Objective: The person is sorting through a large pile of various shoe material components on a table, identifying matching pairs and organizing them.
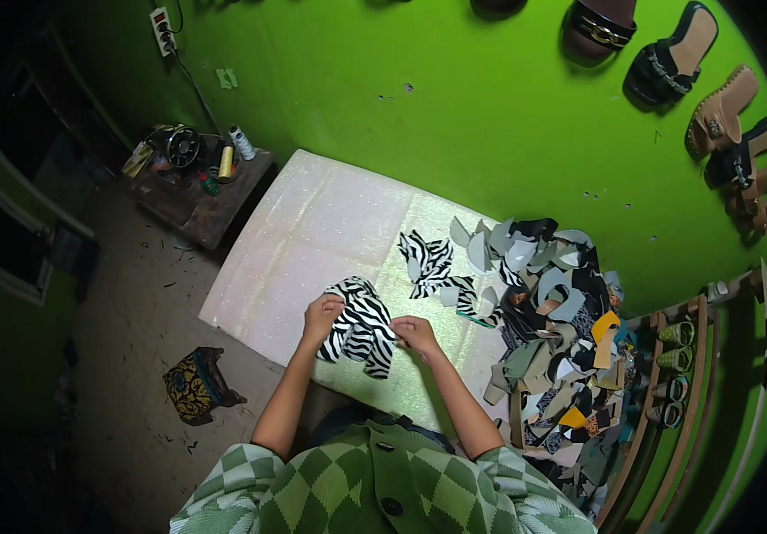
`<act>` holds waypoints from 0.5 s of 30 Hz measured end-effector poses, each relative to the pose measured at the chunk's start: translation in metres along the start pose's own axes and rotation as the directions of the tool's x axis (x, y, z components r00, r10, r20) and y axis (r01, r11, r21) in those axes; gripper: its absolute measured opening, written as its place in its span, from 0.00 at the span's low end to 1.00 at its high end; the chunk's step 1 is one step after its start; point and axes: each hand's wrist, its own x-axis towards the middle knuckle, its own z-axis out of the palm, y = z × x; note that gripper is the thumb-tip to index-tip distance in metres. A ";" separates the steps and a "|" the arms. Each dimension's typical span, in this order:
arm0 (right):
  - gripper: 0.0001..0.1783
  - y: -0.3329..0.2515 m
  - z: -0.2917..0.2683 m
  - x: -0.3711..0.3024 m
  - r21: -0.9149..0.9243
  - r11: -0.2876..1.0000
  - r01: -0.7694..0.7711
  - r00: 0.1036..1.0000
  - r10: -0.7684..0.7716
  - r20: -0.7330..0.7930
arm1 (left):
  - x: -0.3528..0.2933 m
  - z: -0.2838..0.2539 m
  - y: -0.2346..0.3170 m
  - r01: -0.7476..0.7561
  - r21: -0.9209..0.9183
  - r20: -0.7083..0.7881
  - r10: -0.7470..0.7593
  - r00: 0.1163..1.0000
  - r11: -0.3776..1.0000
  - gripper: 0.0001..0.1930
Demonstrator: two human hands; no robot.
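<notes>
The left grip (323,314) and right grip (413,335) are pinched on opposite edges of a zebra-striped piece (367,322), over the near side of the pale worktop (303,227). Farther right lie more striped scraps (435,256), then a heap of mixed offcuts (566,307).

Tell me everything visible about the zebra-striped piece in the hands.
The zebra-striped piece looks like thin black-and-white cloth, rounded at the top, with separate flaps at its lower end. It is bent, not flat, at the near side of the pale, glittery table. The left hand pinches its upper left edge; the right hand touches its right edge.
</notes>
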 end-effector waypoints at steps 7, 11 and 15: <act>0.07 0.012 0.052 0.045 -0.303 0.907 0.294 0.909 -0.363 -0.204 | 0.029 -0.035 0.004 -0.078 0.233 -0.144 0.113 0.983 0.969 0.08; 0.07 0.012 0.061 0.046 -0.420 0.858 0.295 0.855 -0.433 -0.284 | 0.034 -0.038 -0.006 -0.114 0.294 -0.141 0.161 0.977 0.949 0.08; 0.07 0.015 0.061 0.044 -0.452 0.835 0.313 0.826 -0.475 -0.305 | 0.034 -0.036 -0.012 -0.125 0.290 -0.130 0.169 0.977 0.949 0.08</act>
